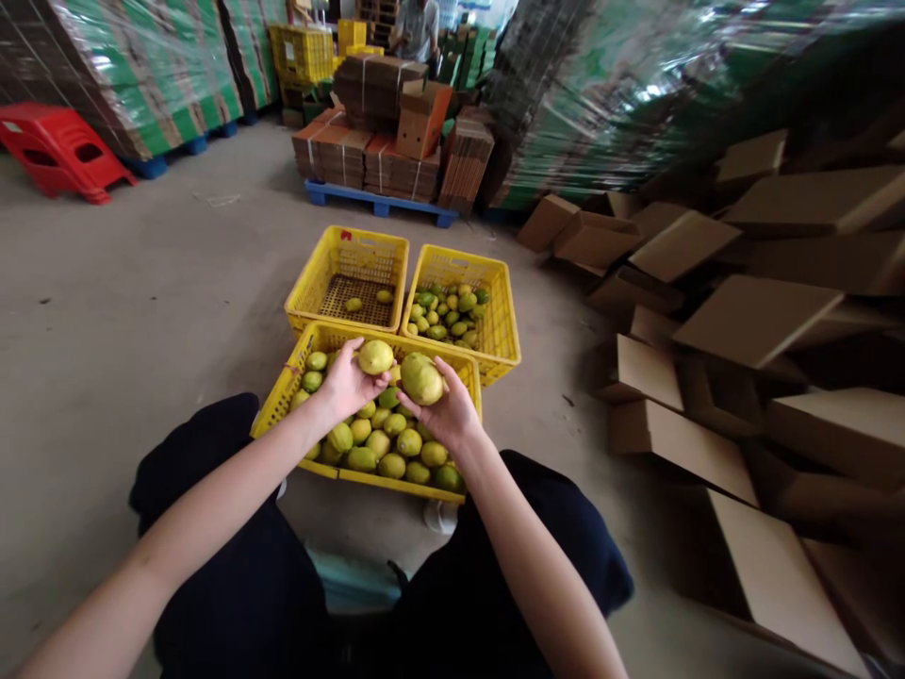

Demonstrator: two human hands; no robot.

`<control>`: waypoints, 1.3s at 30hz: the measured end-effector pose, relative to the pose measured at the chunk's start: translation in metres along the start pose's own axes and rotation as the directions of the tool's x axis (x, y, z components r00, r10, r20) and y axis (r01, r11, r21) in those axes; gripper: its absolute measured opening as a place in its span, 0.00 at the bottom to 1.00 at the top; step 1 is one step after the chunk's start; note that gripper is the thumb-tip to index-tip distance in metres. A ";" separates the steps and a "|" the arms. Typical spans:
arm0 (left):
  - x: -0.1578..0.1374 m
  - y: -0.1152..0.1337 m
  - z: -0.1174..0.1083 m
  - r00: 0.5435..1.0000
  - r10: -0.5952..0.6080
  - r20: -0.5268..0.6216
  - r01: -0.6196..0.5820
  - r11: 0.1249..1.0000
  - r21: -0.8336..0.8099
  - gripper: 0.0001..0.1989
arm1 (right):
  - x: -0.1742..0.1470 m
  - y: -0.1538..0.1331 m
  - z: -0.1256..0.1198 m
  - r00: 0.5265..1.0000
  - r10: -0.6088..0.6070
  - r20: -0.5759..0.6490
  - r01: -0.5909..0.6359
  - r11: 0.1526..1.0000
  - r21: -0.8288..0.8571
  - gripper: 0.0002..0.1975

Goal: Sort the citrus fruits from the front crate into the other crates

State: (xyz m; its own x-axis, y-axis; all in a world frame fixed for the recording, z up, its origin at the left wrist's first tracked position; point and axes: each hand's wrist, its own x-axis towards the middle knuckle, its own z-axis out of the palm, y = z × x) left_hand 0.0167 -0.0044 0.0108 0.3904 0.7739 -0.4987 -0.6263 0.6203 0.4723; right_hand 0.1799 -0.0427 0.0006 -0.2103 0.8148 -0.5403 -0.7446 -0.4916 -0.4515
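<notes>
My left hand (348,382) is closed around a yellow-green lemon (375,357). A larger, greener lemon (422,379) rests in my right hand (451,412), its fingers wrapped round the near side. Both hands hover over the nearest yellow crate (283,377), which is full of yellow and green lemons (394,426). Behind it on the left stands a second yellow crate (301,273) with a couple of lemons (353,305) on its bottom. To the right of that, a third yellow crate (505,311) holds several mostly green lemons (452,318).
Cardboard boxes (760,316) lie heaped along the right. Bundled flat cartons (339,151) sit on a blue pallet (382,201) ahead. A red stool (60,146) stands at far left. Wrapped stacks (170,66) rise behind it. A person (417,28) is at the back.
</notes>
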 end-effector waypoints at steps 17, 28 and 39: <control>-0.019 0.001 -0.005 0.762 0.564 0.319 -0.632 0.538 0.558 0.29 | -0.013 -0.002 -0.008 0.571 -0.772 0.278 0.701 0.282 -0.655 0.31; -0.012 0.008 -0.014 0.932 0.289 0.219 -0.357 0.834 0.420 0.20 | -0.023 -0.002 -0.007 0.756 -0.617 0.221 0.620 0.565 -0.545 0.31; -0.003 -0.020 -0.028 0.980 0.199 0.005 -0.175 0.849 0.498 0.13 | -0.009 0.014 -0.008 0.984 -0.167 0.067 0.179 0.943 -0.282 0.10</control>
State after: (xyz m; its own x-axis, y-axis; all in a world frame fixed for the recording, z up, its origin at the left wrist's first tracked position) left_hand 0.0095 -0.0224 -0.0177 0.2615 0.8824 -0.3912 -0.2636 0.4552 0.8505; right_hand 0.1765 -0.0588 -0.0065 -0.1253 0.9040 -0.4088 -0.5609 -0.4044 -0.7224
